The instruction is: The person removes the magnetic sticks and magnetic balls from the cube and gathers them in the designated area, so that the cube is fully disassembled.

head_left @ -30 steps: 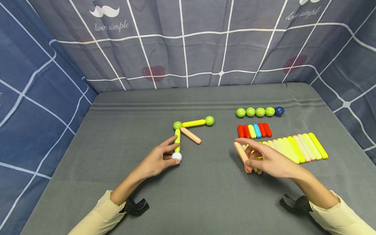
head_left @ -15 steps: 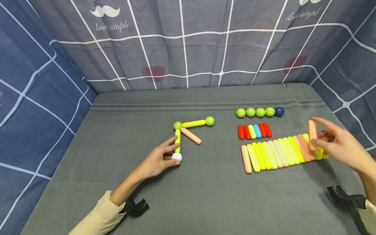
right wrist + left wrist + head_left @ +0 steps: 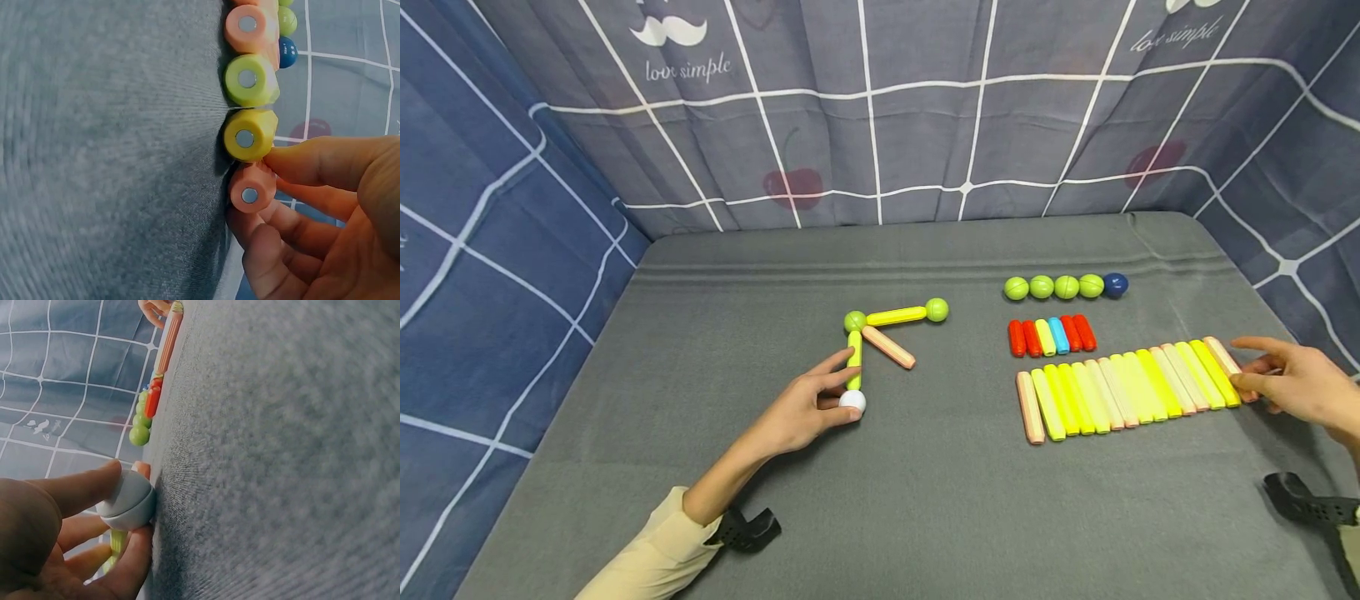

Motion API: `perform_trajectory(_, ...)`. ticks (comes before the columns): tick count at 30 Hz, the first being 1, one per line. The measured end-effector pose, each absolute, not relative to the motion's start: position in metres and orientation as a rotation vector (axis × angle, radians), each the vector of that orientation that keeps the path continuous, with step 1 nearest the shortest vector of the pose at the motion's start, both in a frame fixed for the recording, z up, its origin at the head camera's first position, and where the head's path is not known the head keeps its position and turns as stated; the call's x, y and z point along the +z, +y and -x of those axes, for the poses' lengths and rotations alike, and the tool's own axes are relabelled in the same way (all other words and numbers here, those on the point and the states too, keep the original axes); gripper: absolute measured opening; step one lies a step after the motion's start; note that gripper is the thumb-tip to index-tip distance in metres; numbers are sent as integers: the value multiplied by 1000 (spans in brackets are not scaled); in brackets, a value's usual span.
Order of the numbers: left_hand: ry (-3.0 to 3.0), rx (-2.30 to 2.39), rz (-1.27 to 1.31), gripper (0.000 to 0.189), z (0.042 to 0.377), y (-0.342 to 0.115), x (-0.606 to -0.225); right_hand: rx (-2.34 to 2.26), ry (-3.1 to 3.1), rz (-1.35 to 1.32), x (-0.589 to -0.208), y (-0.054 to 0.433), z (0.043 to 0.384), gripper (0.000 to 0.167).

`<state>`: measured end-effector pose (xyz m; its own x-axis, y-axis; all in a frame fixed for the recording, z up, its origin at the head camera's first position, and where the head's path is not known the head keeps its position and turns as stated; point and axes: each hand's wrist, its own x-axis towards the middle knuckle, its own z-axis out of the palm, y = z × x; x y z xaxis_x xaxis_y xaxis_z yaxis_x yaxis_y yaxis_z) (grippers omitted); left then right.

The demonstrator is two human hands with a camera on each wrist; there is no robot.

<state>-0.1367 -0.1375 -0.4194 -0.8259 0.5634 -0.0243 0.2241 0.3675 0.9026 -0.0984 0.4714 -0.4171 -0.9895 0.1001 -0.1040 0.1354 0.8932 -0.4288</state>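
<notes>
My left hand (image 3: pixel 796 412) pinches a white ball (image 3: pixel 852 402) between thumb and fingers; the seam round the ball shows in the left wrist view. A yellow-green magnetic rod (image 3: pixel 854 367) runs from that ball up to a green ball (image 3: pixel 854 322). From there a yellow rod (image 3: pixel 895 316) leads to another green ball (image 3: pixel 937 310), and a peach rod (image 3: pixel 889 347) slants away. At the far right, my right hand (image 3: pixel 1300 385) pinches a peach magnetic rod (image 3: pixel 253 190) against the end of a row of rods, beside a yellow rod (image 3: pixel 247 136).
The row of long yellow and peach rods (image 3: pixel 1112 390) lies across the right of the grey cloth (image 3: pixel 925 500). Behind it are short red, yellow and blue rods (image 3: pixel 1052 335), then several green balls (image 3: pixel 1066 287) and a dark blue ball (image 3: pixel 1116 285). Checked curtains (image 3: pixel 917 133) enclose the surface.
My right hand has carried a peach rod from the row's left end to its right end and lowered it beside the last yellow rod. My left hand has stayed on the white ball.
</notes>
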Motion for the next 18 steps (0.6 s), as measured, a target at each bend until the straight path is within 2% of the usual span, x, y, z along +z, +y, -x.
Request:
perform_trajectory(5,2304,1446,-695,61,137,-137,-420,-676,2978,-159,-407,460,94,47)
perform_trajectory(18,2309,1446,-707,61,137,-138,-421,-723,3075,-201,-399,441,96,43)
